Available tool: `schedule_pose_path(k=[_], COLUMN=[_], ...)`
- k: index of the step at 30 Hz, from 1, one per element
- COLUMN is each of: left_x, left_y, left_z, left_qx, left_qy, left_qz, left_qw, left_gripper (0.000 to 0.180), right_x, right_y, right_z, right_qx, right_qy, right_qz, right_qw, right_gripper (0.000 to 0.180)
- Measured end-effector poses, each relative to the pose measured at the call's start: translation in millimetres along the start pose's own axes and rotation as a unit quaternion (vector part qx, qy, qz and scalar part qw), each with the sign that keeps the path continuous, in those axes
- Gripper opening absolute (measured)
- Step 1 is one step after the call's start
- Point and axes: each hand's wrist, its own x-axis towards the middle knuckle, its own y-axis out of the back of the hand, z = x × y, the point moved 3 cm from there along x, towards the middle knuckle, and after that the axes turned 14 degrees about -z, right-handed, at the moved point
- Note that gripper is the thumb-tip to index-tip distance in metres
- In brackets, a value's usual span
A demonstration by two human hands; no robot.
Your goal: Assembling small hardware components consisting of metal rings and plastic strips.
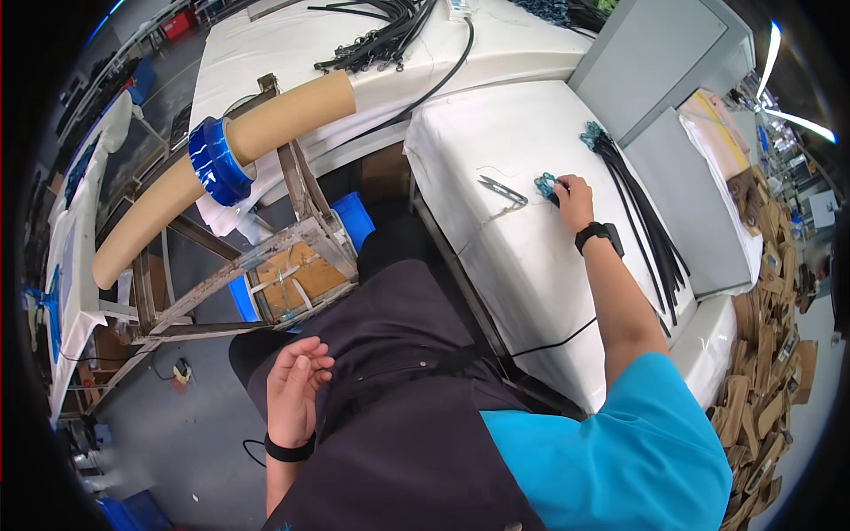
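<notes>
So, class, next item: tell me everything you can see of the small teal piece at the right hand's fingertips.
The teal piece is small and irregular, and looks looped or knotted, perhaps cord; its exact material cannot be told. Something dark shows beside it at the fingers. The right hand pinches it, hiding part. It is over the white-covered table; whether it rests there is unclear. The metal snips lie apart to its left, the black cords to its right.

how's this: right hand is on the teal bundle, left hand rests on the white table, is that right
Not quite: the left hand is off the white table; the head view shows it over the lap, seemingly empty. The right hand is indeed on the teal bundle.
</notes>
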Motion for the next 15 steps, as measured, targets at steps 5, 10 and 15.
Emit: schedule_pose_path(k=[5,10,15], left_x=[12.9,30.1,38.2], left_y=[8.2,1.5,4.3], left_z=[-15.4,-15.6,-14.4], left_qx=[-0.017,-0.010,-0.034], left_qy=[0.025,0.046,0.065], left_qz=[0.017,0.010,0.009], left_qw=[0.999,0.999,0.997], left_gripper=[0.030,0.028,0.024], right_x=[-6.0,-3.6,-4.0], right_y=[-26.1,-23.3,-30.9], right_z=[-2.2,-7.0,-20.8], right_qx=[-0.074,-0.039,-0.076], right_qy=[-0.063,-0.103,-0.103], right_qz=[-0.033,0.006,0.017], right_qw=[0.995,0.994,0.992], right_gripper=[0.018,0.020,0.024])
